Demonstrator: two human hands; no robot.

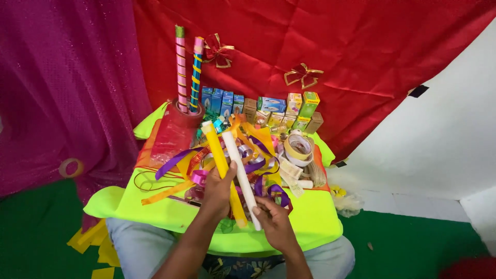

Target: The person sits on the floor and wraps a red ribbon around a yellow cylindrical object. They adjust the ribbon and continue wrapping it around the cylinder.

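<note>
My left hand point(217, 192) grips a yellow stick point(218, 155) that points away from me. A white stick point(239, 168) lies beside it, and my right hand point(274, 219) holds that one near its lower end. Both hands hover over a heap of curled ribbons point(258, 155) in purple, orange and yellow on a neon-yellow cloth point(315, 217) that covers a small table over my lap.
Two ribbon-wrapped sticks point(188, 70) stand in a red holder point(175, 129) at the back left. A row of small boxes point(268, 106) lines the far edge. Tape rolls point(298, 148) sit at the right. Red and magenta drapes hang behind; another tape ring point(71, 167) lies at the left.
</note>
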